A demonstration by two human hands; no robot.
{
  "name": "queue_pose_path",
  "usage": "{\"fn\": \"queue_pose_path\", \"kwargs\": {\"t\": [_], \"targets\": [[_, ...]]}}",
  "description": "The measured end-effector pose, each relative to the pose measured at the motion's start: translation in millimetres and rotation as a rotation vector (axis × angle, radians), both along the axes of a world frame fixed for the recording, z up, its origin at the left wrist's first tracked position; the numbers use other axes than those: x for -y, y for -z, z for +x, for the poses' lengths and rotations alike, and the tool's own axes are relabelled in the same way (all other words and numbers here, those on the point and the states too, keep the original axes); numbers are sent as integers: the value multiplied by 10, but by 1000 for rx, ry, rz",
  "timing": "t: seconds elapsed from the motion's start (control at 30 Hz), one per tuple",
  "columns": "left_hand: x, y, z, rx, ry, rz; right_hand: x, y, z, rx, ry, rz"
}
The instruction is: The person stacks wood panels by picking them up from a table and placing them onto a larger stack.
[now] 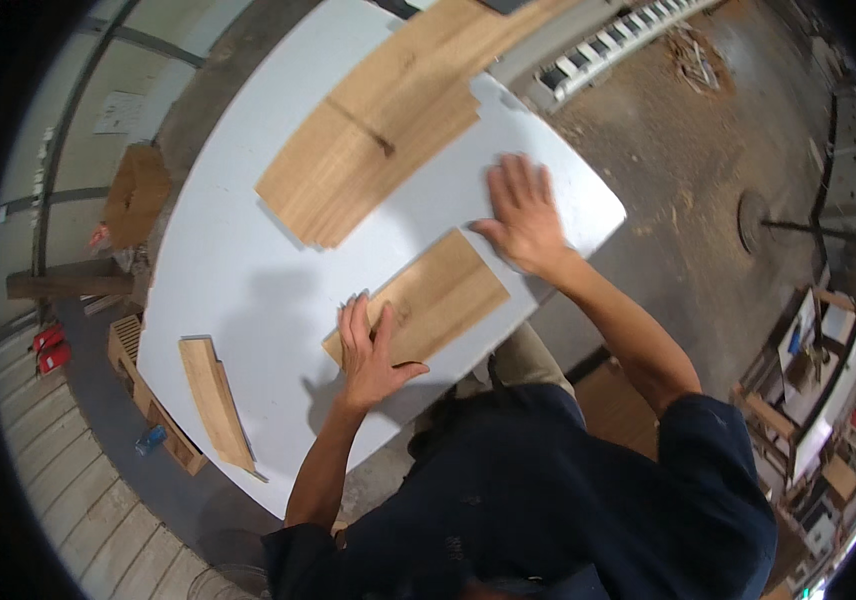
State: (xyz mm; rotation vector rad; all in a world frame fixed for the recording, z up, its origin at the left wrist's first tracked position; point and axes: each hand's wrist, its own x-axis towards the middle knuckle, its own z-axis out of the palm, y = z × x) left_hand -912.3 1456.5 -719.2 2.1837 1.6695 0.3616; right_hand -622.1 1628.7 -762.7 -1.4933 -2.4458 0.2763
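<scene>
The bench [248, 270] is a white board with one notched corner at its far end. The largest piece on it is a long sheet of wood veneer [388, 120], light brown with straight grain and a dark streak across it, lying toward the far edge and running beyond the far corner. Next in size is a smaller rectangular veneer sheet [438, 295], the same light tone, flat, lying at the near edge of the bench. A narrow wood strip [216, 402] lies apart near the left corner, its end overhanging the edge.

The left hand [370, 350] lies flat, fingers spread, pressing on the near-left end of the small sheet; it grips nothing. The right hand [523, 215] is also flat and spread, palm down on the bench at the sheet's far-right corner, thumb touching its edge.
</scene>
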Motion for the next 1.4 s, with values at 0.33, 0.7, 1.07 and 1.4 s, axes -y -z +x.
{"fn": "queue_pose_path", "kwargs": {"t": [0.33,0.7,1.07,1.4], "targets": [[-2920,-669,326,-256,-165,81,334,-209,403,-366,3,-18],[-585,-516,202,-50,-65,34,733,-751,-594,-585,-358,-38],[89,14,134,-39,-47,31,89,-11,-480,36,-61,28],[-2076,-498,38,-212,-168,239,240,-140,390,-234,181,95]]}}
